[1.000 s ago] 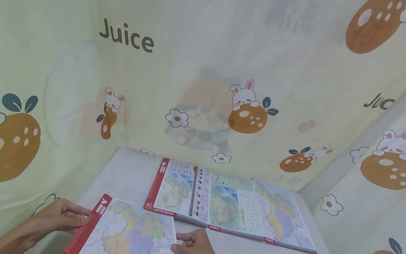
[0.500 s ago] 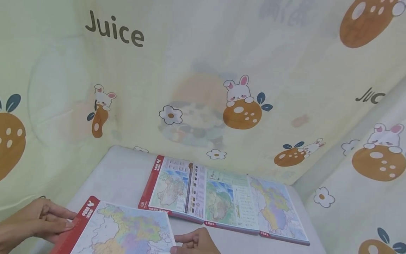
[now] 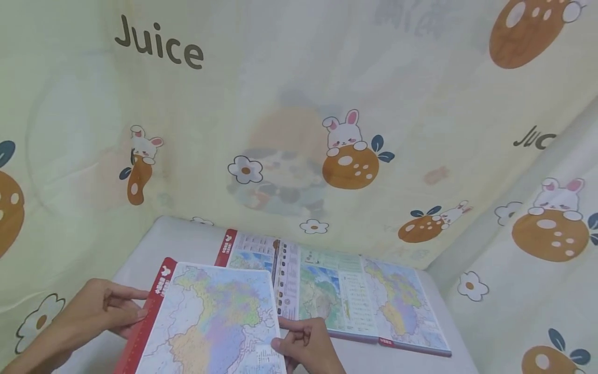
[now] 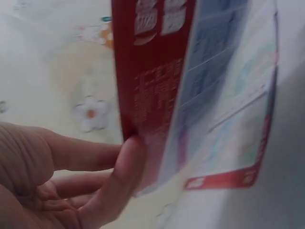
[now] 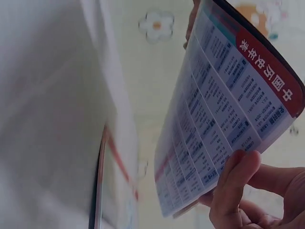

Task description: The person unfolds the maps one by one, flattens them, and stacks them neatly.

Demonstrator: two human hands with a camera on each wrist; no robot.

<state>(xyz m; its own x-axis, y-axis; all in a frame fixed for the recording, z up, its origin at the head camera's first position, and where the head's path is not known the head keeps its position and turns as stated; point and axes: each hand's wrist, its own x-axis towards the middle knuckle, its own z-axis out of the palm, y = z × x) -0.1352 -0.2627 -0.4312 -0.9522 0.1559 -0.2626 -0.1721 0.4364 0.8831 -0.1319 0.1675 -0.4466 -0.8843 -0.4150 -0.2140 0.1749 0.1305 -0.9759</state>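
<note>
A folded map (image 3: 219, 311) with a red margin and a multicoloured printed face hangs between my two hands in the head view. My left hand (image 3: 100, 311) pinches its red left margin, thumb on one face and fingers behind. At the opposite edge, my right hand (image 3: 310, 340) pinches it between thumb and fingers. From the right wrist view, the back of this map (image 5: 209, 109) shows printed text columns and a red label. Behind it on the table lies a second map (image 3: 406, 306), opened into several panels; the held map overlaps its left panel in the head view.
A white-covered table (image 3: 175, 241) carries the opened map near its back edge. Pale curtains (image 3: 275, 62) printed with rabbits, orange fruit and flowers enclose the table at the back and both sides.
Both hands have raised the held map up and to the right, after a slight shift left. It now covers part of the opened map's left panel. The head view has also shifted slightly.
</note>
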